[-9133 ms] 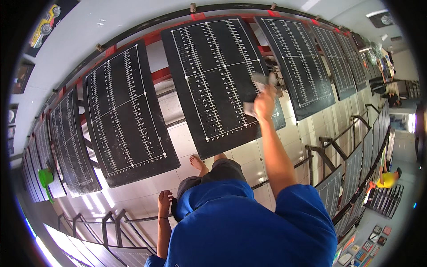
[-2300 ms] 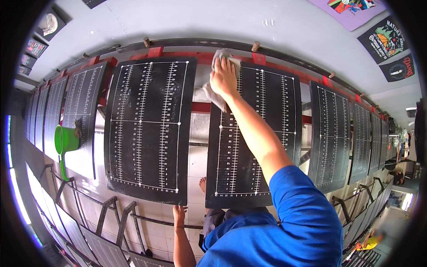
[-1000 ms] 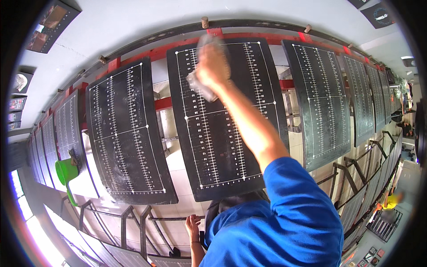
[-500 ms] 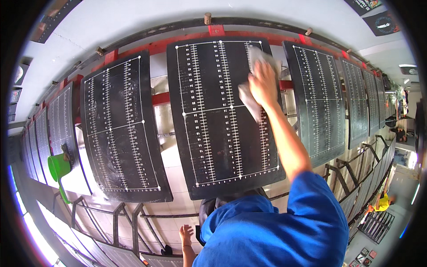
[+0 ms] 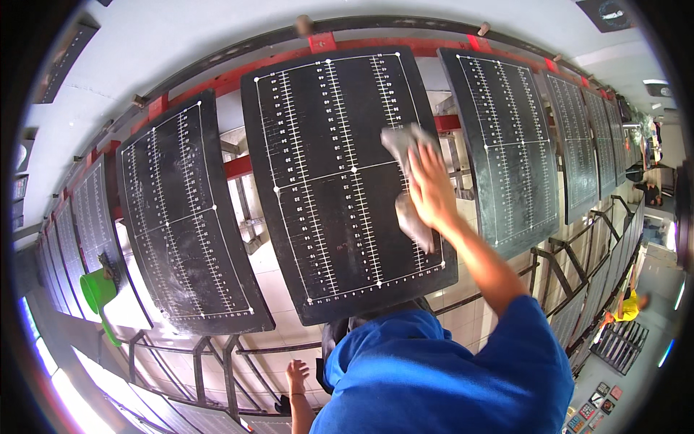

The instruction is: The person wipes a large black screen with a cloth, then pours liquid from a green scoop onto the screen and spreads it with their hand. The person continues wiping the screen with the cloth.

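My right hand (image 5: 434, 189) presses a crumpled greyish-white cloth (image 5: 413, 226) flat against the right part of a black board (image 5: 329, 239) in front of me. White lines, dots and scale marks cover the board, which lies tilted on a rack. Parts of the cloth show beyond my fingers and below my palm; the rest is hidden under the hand. Down by my left side, away from the board, my left hand (image 5: 297, 376) hangs with its fingers apart and nothing in it.
Similar marked boards stand on both sides, one to the left (image 5: 189, 249) and one to the right (image 5: 510, 173), on a red and black metal rack (image 5: 322, 42). A green plastic container (image 5: 98, 289) is at the far left. A person in yellow (image 5: 629, 307) is far right.
My right hand and the cloth have slid down the board's right side, from near its upper edge toward the middle. My left hand stays low, and the view has shifted slightly.
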`<state>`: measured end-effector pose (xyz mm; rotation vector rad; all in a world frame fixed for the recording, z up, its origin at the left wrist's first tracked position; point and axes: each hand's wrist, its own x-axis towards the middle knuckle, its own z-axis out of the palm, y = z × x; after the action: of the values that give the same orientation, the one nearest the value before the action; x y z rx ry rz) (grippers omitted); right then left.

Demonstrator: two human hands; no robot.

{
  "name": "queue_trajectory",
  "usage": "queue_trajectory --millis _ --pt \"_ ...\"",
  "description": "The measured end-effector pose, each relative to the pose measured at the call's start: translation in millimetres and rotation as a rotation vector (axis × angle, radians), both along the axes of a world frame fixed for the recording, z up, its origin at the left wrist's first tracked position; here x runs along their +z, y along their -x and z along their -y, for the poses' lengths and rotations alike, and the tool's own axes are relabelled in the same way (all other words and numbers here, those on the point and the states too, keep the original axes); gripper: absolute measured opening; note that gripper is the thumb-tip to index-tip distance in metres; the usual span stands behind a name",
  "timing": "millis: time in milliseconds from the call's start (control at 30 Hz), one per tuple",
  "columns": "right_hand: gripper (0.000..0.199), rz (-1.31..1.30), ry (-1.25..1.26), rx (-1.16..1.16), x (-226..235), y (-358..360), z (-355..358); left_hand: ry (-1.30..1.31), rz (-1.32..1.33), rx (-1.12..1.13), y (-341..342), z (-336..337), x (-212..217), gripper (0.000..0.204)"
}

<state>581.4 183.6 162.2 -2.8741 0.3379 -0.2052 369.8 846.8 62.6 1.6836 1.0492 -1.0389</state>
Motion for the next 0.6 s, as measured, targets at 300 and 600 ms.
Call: queue_trajectory --millis 300,600 --pt "0.061 0.074 -0.167 0.327 5 -82 -182 0.055 0.121 -0.222 -82 43 1 0.041" --pt "0.04 0.139 -0.126 -0.091 9 -182 -37 0.058 0.156 -0.389 -144 6 2 0.04"
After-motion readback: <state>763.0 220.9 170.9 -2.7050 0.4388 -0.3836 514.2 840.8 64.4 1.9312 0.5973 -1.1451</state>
